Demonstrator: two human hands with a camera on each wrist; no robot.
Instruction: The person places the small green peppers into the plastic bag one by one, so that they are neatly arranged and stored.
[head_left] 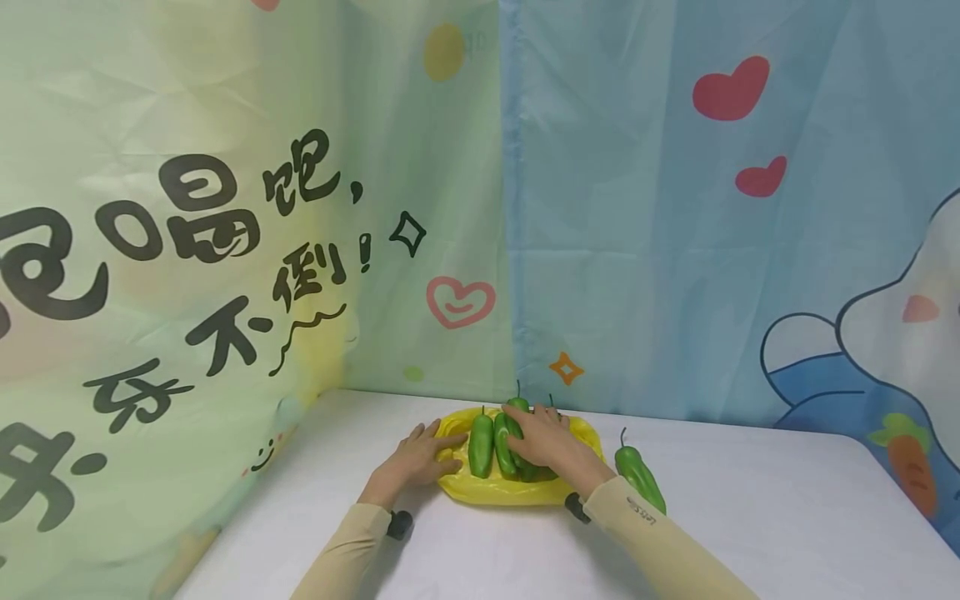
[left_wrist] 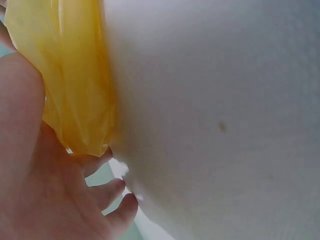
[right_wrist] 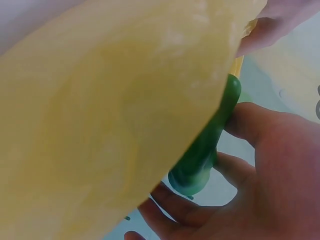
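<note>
A yellow plastic bag point(head_left: 498, 493) lies spread on the table with several green peppers point(head_left: 481, 446) on it, side by side, stems away from me. My left hand point(head_left: 414, 457) rests at the bag's left edge with fingers spread. In the left wrist view, the bag's yellow film point(left_wrist: 82, 100) lies against that hand. Over the right-hand peppers reaches my right hand point(head_left: 553, 440), covering part of them. The right wrist view shows its thumb and fingers around a green pepper point(right_wrist: 205, 145), partly hidden behind the bag's raised side.
One more green pepper point(head_left: 639, 479) lies on the white table point(head_left: 765, 508), right of the bag and close to my right forearm. A printed cloth backdrop point(head_left: 600, 208) stands along the table's back and left.
</note>
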